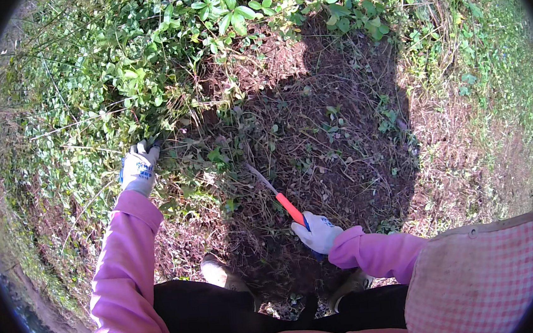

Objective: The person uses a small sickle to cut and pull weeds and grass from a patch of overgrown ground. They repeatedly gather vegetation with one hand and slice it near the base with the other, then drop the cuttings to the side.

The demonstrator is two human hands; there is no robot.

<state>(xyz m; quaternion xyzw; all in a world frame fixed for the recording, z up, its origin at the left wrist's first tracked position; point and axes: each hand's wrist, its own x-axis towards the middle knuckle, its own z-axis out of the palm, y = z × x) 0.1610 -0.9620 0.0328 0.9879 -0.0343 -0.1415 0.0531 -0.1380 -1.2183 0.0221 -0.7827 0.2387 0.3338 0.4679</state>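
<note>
My right hand (319, 233), in a white work glove with a blue palm, is closed around the orange-red handle of a sickle (290, 208). Its narrow metal blade (262, 178) points up and left, low over cut stems, and the tip is hard to make out among them. On the left, my left hand (139, 168), gloved the same way, reaches into the edge of leafy green plants (146, 101). Its fingers are bent among the leaves; their tips are partly hidden, so whether stems are held is unclear.
Cut stems and dry litter lie over brown soil (342, 160) in my shadow. Dense broad-leaved growth (234, 12) stands ahead, with grass (480, 52) on the right. My shoe (216, 270) is planted below. A checked pink-and-white cloth brim (489, 270) covers the lower right.
</note>
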